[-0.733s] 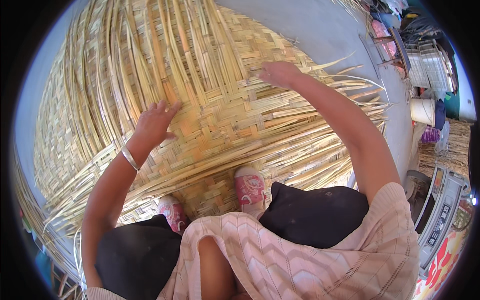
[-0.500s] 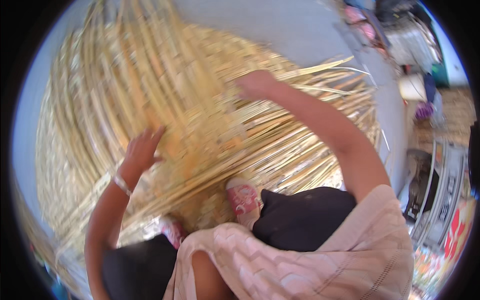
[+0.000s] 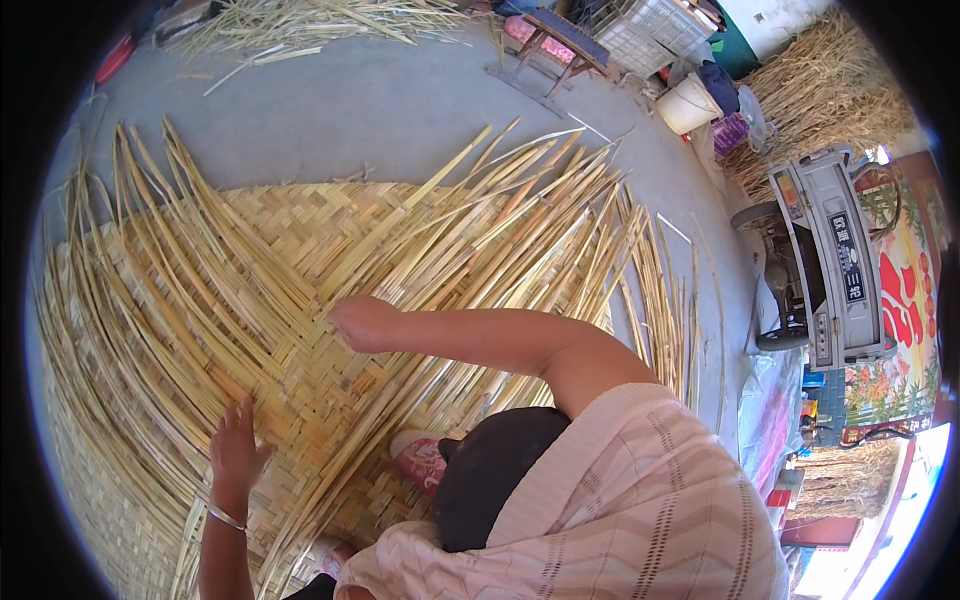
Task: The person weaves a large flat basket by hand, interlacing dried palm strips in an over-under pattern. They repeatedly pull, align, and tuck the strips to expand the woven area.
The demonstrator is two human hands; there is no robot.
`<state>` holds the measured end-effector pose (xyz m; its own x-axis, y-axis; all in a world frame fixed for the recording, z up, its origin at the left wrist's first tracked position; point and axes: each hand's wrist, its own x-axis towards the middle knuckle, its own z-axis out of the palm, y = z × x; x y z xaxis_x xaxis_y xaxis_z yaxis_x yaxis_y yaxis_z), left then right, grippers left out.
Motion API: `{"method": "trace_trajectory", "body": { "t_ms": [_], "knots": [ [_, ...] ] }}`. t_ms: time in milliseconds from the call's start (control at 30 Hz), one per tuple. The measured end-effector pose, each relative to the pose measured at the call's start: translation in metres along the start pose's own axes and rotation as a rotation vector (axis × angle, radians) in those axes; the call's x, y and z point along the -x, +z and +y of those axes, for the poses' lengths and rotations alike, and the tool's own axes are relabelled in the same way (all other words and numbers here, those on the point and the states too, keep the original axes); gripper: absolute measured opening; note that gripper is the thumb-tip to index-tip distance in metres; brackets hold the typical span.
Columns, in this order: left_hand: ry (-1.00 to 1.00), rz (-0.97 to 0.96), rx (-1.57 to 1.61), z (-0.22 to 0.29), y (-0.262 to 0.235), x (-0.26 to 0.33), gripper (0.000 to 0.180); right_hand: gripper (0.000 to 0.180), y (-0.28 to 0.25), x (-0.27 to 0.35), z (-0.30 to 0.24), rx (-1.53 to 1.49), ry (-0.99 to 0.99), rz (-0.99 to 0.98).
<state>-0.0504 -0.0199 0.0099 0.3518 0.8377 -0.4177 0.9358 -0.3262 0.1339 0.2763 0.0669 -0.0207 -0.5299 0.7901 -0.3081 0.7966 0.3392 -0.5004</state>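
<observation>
A large mat of flat, straw-coloured split strips (image 3: 310, 400) lies on the floor, woven in a diagonal pattern. Long loose strips (image 3: 165, 265) fan out from the weave at the left, and another bundle of strips (image 3: 520, 245) spreads to the far right. My left hand (image 3: 236, 448), with a bracelet at the wrist, is over the left strips, fingers apart and tips near the weave. My right hand (image 3: 362, 324) is closed where the two fans meet at the edge of the weave. Its fingers are hidden, so what it grips does not show.
My shoe (image 3: 418, 460) stands on the mat. Beyond lie a pile of loose strips (image 3: 320, 25), a small stool (image 3: 560, 42), a white crate (image 3: 640, 35) and a white bucket (image 3: 688, 105). A grey cargo vehicle (image 3: 830, 260) and stacked straw (image 3: 810, 90) are at the right.
The view has turned and shows more of the floor and room. My right hand has come in from the right strips, closer to my left hand. The left hand stays over the left strips.
</observation>
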Motion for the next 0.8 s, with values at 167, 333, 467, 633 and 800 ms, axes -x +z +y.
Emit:
{"method": "trace_trajectory", "body": {
  "t_ms": [167,333,467,633,800],
  "knots": [
    [-0.040,0.003,0.013,0.003,0.002,0.005,0.090,0.015,0.014,-0.012,0.016,-0.217,0.071,0.114],
    [-0.083,-0.005,0.050,0.003,0.007,0.010,0.087,0.011,0.006,-0.008,0.001,-0.218,0.170,0.159],
    [-0.044,0.066,0.017,0.002,0.014,0.013,0.086,0.012,-0.007,0.001,-0.003,-0.262,0.283,-0.015],
    [-0.033,0.080,0.020,0.003,0.013,0.014,0.084,0.017,0.001,-0.004,-0.004,-0.169,0.179,0.048],
    [-0.047,0.047,0.036,0.005,0.010,0.015,0.078,0.023,0.006,-0.003,-0.004,-0.120,0.149,0.017]
  ]
}}
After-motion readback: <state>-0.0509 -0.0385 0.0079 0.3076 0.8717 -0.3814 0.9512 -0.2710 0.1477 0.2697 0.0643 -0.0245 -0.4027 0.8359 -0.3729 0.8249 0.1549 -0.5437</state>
